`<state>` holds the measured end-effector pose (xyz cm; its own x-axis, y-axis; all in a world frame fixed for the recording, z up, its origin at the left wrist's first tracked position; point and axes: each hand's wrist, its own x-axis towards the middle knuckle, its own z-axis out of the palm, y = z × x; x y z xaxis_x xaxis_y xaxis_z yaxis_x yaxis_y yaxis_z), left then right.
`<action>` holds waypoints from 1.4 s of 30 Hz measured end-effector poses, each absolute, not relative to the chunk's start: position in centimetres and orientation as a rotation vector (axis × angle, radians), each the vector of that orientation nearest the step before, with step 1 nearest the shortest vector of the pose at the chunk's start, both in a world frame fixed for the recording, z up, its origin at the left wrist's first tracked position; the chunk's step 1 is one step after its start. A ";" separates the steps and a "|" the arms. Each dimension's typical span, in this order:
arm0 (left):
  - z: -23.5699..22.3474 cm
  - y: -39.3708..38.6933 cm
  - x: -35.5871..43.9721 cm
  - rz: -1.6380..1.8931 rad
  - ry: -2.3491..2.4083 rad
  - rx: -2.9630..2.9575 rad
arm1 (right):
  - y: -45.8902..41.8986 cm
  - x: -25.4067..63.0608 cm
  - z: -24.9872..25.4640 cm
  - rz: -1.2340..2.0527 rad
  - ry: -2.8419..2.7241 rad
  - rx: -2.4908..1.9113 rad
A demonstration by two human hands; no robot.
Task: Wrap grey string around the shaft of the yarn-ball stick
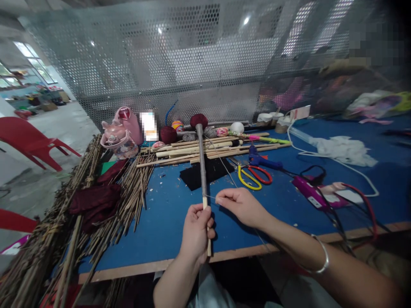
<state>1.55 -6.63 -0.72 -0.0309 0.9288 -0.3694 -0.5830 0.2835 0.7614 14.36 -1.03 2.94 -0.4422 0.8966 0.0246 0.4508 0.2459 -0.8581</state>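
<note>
Left hand: your left hand [196, 226] is curled closed around the bare near end of a stick [203, 167], thumb along its top.
Right hand: your right hand [242, 206], just right of the stick, has its thumb and index finger pinched together on a thin grey strand [211, 197], pulled taut to the stick.
Stick: it points away from you over the table [160, 235], a dark red ball [198, 120] at its far end; whether they are joined, you cannot tell.
Progress: the far, longer part looks covered in grey; the pale near part is bare, so the covering seems mostly done, with that stretch uncovered.
Under the stick: a black cloth [189, 176].
Right: scissors [240, 176] and a blue glue gun [266, 162].
Far: pale sticks [173, 152] and a grey yarn ball [210, 132].
Left: brown twigs [123, 209].
</note>
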 end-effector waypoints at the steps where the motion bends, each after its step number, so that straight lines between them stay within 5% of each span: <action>1: -0.7 -6.6 1.6 1.281 0.998 0.443 | -1.1 14.2 3.2 1.114 -2.011 -1.212; 14: -0.5 -6.6 1.6 1.284 0.990 0.405 | 0.7 15.6 2.2 1.078 -1.959 -1.249; 42: 0.0 -7.2 0.9 1.193 0.956 0.246 | 1.3 14.3 -0.4 1.606 -1.606 -1.114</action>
<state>0.92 -7.20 0.00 0.0464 0.8661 -0.4978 -0.6744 0.3948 0.6240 14.28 1.27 -0.44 -0.4657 0.8731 -0.1441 0.1437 -0.0860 -0.9859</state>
